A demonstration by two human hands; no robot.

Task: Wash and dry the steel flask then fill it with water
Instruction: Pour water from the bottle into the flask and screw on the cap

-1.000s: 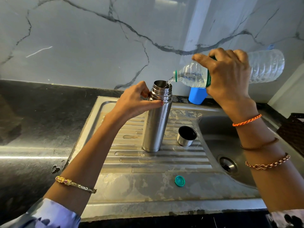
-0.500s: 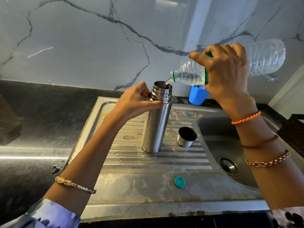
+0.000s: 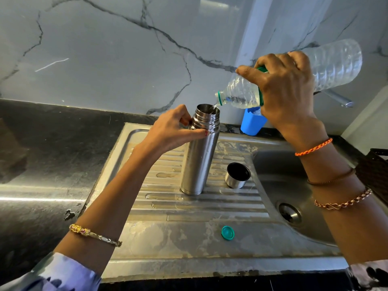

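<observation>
While water pours, one flask (image 3: 199,156), one bottle (image 3: 327,68), perhaps two caps.

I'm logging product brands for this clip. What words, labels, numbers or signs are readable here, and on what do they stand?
None can be read.
Plastic bottle: its green label band is almost wholly hidden under the right hand; no print shows.
Steel flask: bare metal, no marking visible.
Flask cap, green bottle cap, blue cup: no lettering visible.
</observation>
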